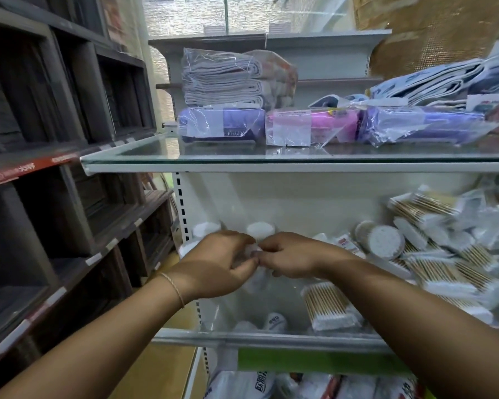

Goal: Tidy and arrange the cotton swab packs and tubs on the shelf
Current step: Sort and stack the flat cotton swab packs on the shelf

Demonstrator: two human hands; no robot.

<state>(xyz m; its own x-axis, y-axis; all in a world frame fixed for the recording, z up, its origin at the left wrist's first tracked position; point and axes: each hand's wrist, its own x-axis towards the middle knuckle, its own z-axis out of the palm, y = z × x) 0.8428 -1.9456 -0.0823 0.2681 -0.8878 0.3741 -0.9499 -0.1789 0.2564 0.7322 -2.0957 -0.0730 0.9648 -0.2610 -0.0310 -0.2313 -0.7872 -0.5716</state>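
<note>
Early going, I'd judge: a few upright tubs point(260, 228) stand at the left back of the shelf point(271, 338), the left hand point(213, 260) and right hand point(288, 254) fingers curl around a small tub point(257, 279) left of the shelf's middle, and the swab packs point(444, 254) at the shelf's right end lie heaped and unsorted.

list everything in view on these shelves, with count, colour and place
swab tubs: at least three, white tops, back left of middle shelf
swab packs: many, tan sticks white tips, heaped right on middle shelf
wrapped packs: three, two purple one pink, on glass shelf
folded cloth: one bagged stack, greyish white, above left purple pack
dark crates: several, brown-black, far left
white bags: a few, white, below middle shelf
left hand: one, grip pinching small white item, mid-shelf
right hand: one, grip pinching the same item
</note>
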